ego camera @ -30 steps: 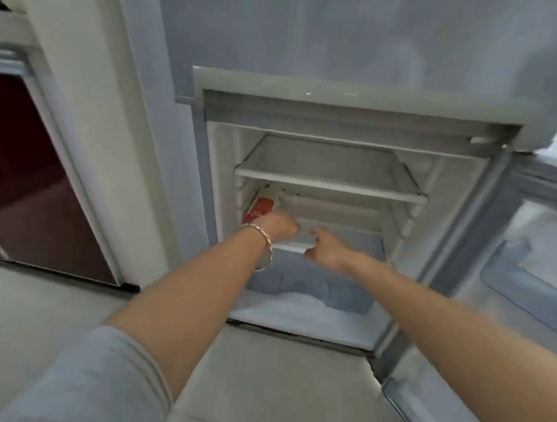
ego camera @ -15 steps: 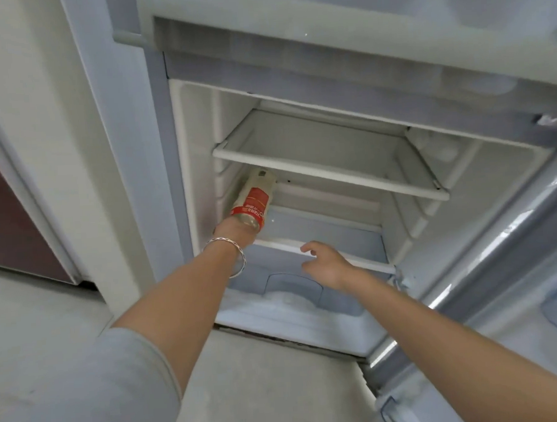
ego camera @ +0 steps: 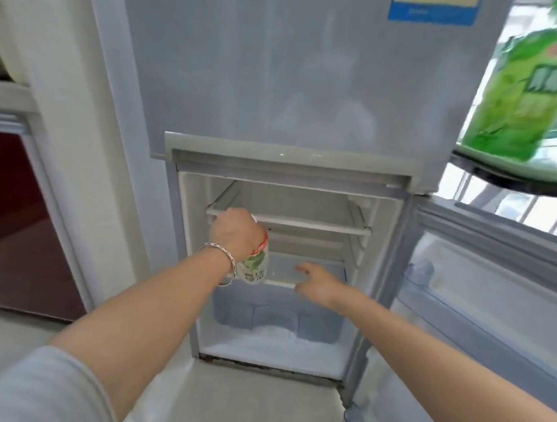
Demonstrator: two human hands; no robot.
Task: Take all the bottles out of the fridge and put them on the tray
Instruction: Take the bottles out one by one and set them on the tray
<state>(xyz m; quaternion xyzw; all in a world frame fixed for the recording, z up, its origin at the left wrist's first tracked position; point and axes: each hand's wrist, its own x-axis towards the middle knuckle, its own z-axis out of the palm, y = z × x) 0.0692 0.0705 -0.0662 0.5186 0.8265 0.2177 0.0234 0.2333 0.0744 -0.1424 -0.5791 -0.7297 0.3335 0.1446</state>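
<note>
The fridge (ego camera: 283, 81) stands in front of me with its lower compartment open. My left hand (ego camera: 234, 231), a bangle on its wrist, is shut on a small bottle (ego camera: 256, 265) with a red band and a white-green label, held at the compartment's left front. The bottle's top is hidden in my fist. My right hand (ego camera: 316, 281) hovers with fingers apart at the front edge of the lower shelf (ego camera: 281, 280), holding nothing. The shelves I can see hold no other bottle. No tray is clearly in view.
The lower fridge door (ego camera: 488, 296) hangs open to the right. Above it, at the right edge, a green packet (ego camera: 519, 98) lies on a dark-rimmed surface (ego camera: 511, 179). A red-fronted cabinet (ego camera: 16, 224) is on the left. Pale floor (ego camera: 216, 404) lies below.
My left hand has lifted the bottle off the left of the lower shelf and drawn it toward the front. My view has pulled back and up. The right hand has stayed at the shelf's front edge.
</note>
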